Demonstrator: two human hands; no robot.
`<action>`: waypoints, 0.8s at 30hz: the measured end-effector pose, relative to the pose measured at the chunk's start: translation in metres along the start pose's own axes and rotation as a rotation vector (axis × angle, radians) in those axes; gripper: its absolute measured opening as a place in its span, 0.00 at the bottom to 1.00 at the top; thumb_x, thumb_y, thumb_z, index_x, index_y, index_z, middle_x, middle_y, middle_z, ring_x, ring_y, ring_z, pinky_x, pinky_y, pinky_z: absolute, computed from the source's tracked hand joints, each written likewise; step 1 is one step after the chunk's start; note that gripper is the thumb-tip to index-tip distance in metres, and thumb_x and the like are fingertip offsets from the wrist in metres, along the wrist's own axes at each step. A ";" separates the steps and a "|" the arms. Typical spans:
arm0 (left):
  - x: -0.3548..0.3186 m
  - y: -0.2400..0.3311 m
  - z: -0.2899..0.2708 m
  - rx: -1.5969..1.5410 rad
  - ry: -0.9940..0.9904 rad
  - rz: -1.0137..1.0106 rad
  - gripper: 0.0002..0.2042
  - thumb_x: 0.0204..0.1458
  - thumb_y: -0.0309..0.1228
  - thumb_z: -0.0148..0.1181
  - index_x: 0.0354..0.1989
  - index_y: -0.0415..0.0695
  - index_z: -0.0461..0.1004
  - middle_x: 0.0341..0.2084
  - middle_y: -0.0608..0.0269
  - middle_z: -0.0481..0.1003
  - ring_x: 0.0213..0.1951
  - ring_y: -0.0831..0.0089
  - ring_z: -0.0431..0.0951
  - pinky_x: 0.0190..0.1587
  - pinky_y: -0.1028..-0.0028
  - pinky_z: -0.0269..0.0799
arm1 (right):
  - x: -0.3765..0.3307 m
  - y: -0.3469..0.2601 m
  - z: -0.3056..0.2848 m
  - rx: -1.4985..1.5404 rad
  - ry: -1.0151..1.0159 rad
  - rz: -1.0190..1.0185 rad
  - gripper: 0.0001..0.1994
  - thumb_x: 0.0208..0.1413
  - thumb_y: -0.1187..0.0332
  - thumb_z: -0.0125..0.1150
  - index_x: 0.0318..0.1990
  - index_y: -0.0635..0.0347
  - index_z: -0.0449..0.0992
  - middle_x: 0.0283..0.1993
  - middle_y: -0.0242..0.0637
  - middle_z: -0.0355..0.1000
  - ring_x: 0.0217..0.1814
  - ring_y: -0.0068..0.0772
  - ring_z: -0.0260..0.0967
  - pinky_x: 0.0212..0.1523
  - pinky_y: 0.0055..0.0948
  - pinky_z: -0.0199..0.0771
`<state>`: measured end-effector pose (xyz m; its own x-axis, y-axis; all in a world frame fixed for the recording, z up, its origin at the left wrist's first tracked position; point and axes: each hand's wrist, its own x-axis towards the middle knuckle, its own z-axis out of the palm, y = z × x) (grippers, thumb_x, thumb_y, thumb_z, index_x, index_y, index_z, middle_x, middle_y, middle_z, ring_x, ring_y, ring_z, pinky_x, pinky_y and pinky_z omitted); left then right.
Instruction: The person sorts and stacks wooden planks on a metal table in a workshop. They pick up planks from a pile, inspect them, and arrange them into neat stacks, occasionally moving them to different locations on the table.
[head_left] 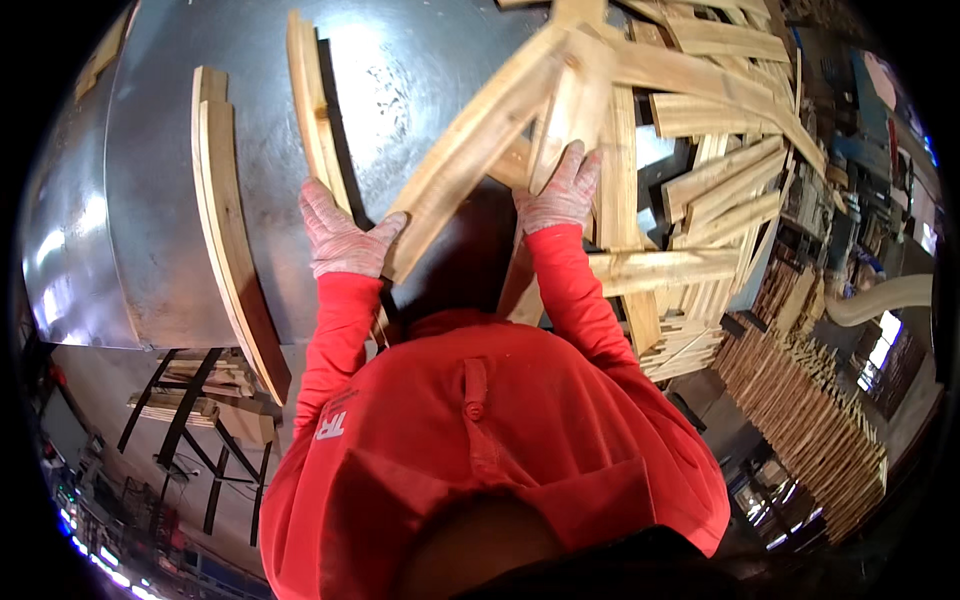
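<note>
My left hand [350, 232], in a pale work glove, lies across the near part of a narrow wooden slat [313, 110], fingers on its left side. Its thumb reaches right, by the near end of a broad curved board [475, 145]. My right hand [562, 192], gloved too, grips the near end of a short wooden board [572, 115], its fingers on the right side and thumb on the left. The far ends of both boards overlap other pieces and are slightly blurred. Left of my left hand, a pair of curved slats [225, 190] lies lengthwise, overhanging the table's near edge.
A shiny metal tabletop [160, 140] spreads on the left. Many loose boards [725, 185] are heaped at the right. Below on that side stands a tall stack of wooden pieces [800, 420]. A dark metal rack [190, 410] with more wood stands at the lower left.
</note>
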<state>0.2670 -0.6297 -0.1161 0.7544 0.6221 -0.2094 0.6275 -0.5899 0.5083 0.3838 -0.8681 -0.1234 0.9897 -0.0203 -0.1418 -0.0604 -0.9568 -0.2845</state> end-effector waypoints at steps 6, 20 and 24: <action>-0.009 -0.022 -0.009 0.082 -0.063 -0.118 0.41 0.47 0.29 0.58 0.69 0.49 0.43 0.64 0.45 0.57 0.61 0.47 0.63 0.58 0.59 0.65 | 0.005 0.024 -0.031 0.594 0.193 -0.258 0.45 0.36 0.75 0.66 0.67 0.59 0.54 0.61 0.46 0.58 0.60 0.49 0.63 0.60 0.36 0.67; -0.041 0.017 0.041 0.446 0.003 0.291 0.43 0.45 0.42 0.65 0.68 0.42 0.49 0.64 0.34 0.52 0.65 0.37 0.54 0.65 0.49 0.53 | 0.143 -0.051 -0.063 -0.016 0.109 -0.529 0.46 0.37 0.69 0.68 0.69 0.41 0.53 0.74 0.53 0.39 0.72 0.51 0.51 0.65 0.37 0.62; -0.013 -0.026 0.066 0.347 0.164 0.117 0.38 0.48 0.28 0.57 0.68 0.42 0.47 0.64 0.30 0.49 0.62 0.35 0.56 0.62 0.47 0.56 | 0.254 -0.076 -0.053 -0.196 -0.277 -0.547 0.62 0.31 0.54 0.77 0.72 0.50 0.37 0.72 0.58 0.44 0.73 0.59 0.46 0.70 0.42 0.52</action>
<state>0.2535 -0.6565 -0.1813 0.8017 0.5975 -0.0159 0.5878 -0.7833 0.2022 0.6462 -0.8158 -0.0874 0.7993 0.5358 -0.2723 0.4940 -0.8437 -0.2100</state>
